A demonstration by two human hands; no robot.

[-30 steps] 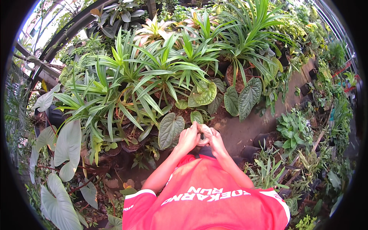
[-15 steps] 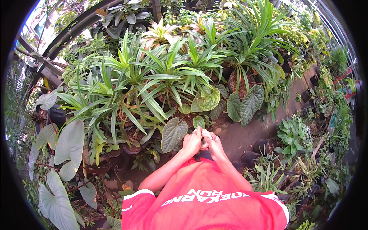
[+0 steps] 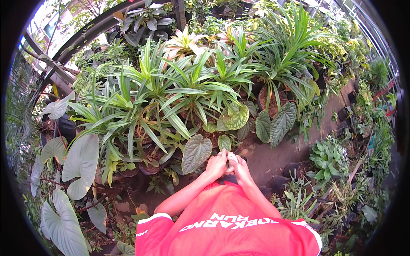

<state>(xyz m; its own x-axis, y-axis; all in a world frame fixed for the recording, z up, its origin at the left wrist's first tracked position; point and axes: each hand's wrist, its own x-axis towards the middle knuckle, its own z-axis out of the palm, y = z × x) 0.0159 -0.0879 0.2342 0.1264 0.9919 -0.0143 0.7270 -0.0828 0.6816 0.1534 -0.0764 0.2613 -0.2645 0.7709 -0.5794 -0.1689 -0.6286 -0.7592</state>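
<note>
Both my hands are drawn together in front of my red shirt (image 3: 230, 222). My left hand (image 3: 216, 165) is closed, its fingertips pressed together beside the right one. My right hand (image 3: 241, 170) is curled around a small pale, crumpled, cloth-like piece (image 3: 232, 158) that shows between the two hands. Whether the left fingers also grip it is hidden. Just beyond my fingertips hangs a small round green leaf (image 3: 224, 142), seemingly apart from them. Left of it is a larger, dark-veined heart-shaped leaf (image 3: 197, 153).
Potted plants with long striped leaves (image 3: 149, 81) fill the far side. Broad grey-green leaves (image 3: 80, 164) reach in at the left. A brown path (image 3: 265, 160) runs off to the right, past dark pots (image 3: 279, 181) and a leafy green plant (image 3: 326, 158).
The view has shifted slightly, so the plants sit a little lower and mostly farther right. My hands are a bit lower and nearer my body, still together around the pale piece.
</note>
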